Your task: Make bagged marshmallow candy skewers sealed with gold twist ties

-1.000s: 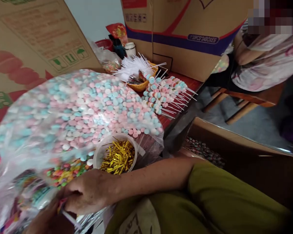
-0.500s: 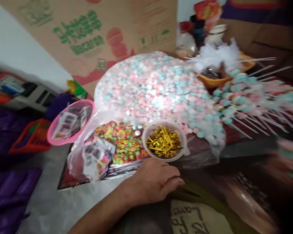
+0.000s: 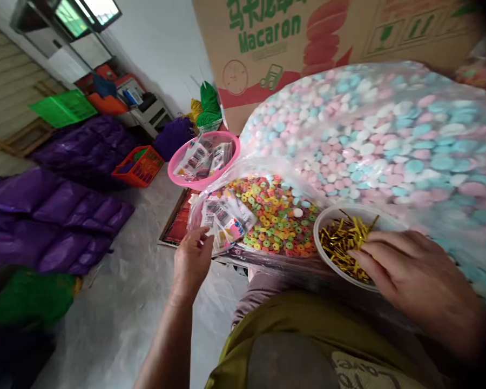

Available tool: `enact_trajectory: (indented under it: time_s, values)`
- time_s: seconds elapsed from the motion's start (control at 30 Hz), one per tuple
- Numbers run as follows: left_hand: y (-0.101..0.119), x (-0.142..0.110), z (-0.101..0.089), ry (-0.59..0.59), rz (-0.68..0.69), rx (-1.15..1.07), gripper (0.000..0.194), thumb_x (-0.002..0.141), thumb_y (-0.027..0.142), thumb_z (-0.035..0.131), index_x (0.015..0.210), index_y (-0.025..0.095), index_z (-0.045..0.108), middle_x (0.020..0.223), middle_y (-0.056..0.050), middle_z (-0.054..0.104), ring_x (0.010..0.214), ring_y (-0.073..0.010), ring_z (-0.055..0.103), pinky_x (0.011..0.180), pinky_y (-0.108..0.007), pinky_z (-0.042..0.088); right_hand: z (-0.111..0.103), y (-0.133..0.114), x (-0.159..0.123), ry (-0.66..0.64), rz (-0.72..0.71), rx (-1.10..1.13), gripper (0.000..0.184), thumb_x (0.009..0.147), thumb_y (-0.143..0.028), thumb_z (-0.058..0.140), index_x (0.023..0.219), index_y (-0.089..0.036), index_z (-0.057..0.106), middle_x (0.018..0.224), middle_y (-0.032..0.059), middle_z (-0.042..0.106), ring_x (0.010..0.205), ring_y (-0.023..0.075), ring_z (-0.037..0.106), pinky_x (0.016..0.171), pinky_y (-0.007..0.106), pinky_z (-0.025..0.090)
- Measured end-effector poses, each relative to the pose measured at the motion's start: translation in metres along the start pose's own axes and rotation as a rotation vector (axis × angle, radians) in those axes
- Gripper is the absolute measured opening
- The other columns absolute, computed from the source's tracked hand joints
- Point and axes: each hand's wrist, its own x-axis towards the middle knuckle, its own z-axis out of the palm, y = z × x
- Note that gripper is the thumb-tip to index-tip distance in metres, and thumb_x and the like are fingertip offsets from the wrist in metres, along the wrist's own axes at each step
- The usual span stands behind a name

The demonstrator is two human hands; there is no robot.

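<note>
My left hand (image 3: 192, 262) reaches the near edge of a pile of small printed plastic bags (image 3: 227, 216), its thumb and forefinger apart and no bag visibly held. My right hand (image 3: 413, 275) dips into a white plastic bowl (image 3: 322, 254) of gold twist ties (image 3: 342, 237); its thumb and forefinger close together on some of the ties. Between the two hands lie colourful ring-shaped candies (image 3: 283, 221) in clear plastic. Behind the bowl spreads a large clear bag of pink, blue and white marshmallow-like discs (image 3: 368, 135).
A pink basket (image 3: 204, 183) with more printed bags stands behind the pile. At the back is a cardboard box (image 3: 263, 70). An orange crate (image 3: 140, 167) and purple packages (image 3: 56, 216) are on the floor to the left.
The view has swung left. My left hand has moved from beside the bowl to the printed bags. My right hand, blurred with a pastel stack before, is now in the bowl without it.
</note>
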Motion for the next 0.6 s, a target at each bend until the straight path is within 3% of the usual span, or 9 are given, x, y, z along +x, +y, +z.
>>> enact_trajectory:
  time_s: [0.1,0.2,0.3,0.37,0.5,0.6]
  values:
    - [-0.016,-0.006,0.005,-0.046,0.048,0.082,0.025,0.082,0.030,0.055,0.096,0.015,0.068,0.082,-0.006,0.066,0.066,-0.0150,0.059,0.068,-0.029,0.049,0.021,-0.022,0.046,-0.057,-0.128,-0.103,0.029,0.093,-0.035,0.037,0.094,-0.019,0.062,0.092,0.0129,0.062,0.086,0.0273,0.056,0.076,0.042,0.042]
    - [-0.021,0.003,0.021,-0.041,0.060,0.074,0.022,0.083,0.027,0.054,0.096,0.016,0.068,0.089,-0.008,0.067,0.072,-0.0163,0.061,0.073,-0.031,0.050,0.050,-0.067,0.097,-0.233,-0.189,-0.088,0.022,0.091,-0.025,0.042,0.090,-0.018,0.063,0.089,0.0103,0.062,0.086,0.0230,0.056,0.078,0.036,0.042]
    - [-0.022,0.017,0.037,-0.049,0.097,0.064,0.022,0.081,0.023,0.056,0.098,0.016,0.068,0.096,-0.009,0.067,0.085,-0.0201,0.062,0.081,-0.035,0.050,0.087,-0.111,0.145,-0.409,-0.115,-0.145,0.022,0.091,-0.028,0.046,0.091,-0.016,0.064,0.094,0.0119,0.063,0.094,0.0247,0.055,0.080,0.035,0.041]
    - [-0.025,0.022,0.044,-0.054,0.118,0.059,0.024,0.078,0.022,0.059,0.100,0.016,0.067,0.098,-0.010,0.066,0.091,-0.0218,0.062,0.083,-0.037,0.051,0.112,-0.130,0.168,-0.433,-0.056,-0.170,0.024,0.088,-0.033,0.051,0.095,-0.014,0.064,0.102,0.0150,0.063,0.101,0.0281,0.054,0.080,0.037,0.041]
    - [-0.035,0.021,0.049,-0.041,0.136,0.044,0.023,0.075,0.018,0.062,0.097,0.014,0.067,0.099,-0.011,0.065,0.092,-0.0234,0.062,0.083,-0.039,0.051,0.140,-0.135,0.191,-0.497,0.023,-0.204,0.019,0.087,-0.020,0.049,0.094,-0.016,0.067,0.098,0.0133,0.066,0.093,0.0255,0.059,0.076,0.036,0.041]
    - [-0.031,0.023,0.044,0.030,0.150,0.023,0.025,0.080,0.019,0.058,0.104,0.015,0.064,0.104,-0.012,0.064,0.093,-0.0223,0.062,0.085,-0.038,0.050,0.132,-0.122,0.199,-0.539,0.050,-0.227,0.020,0.087,-0.016,0.048,0.090,-0.018,0.068,0.085,0.0101,0.068,0.077,0.0208,0.062,0.071,0.034,0.040]
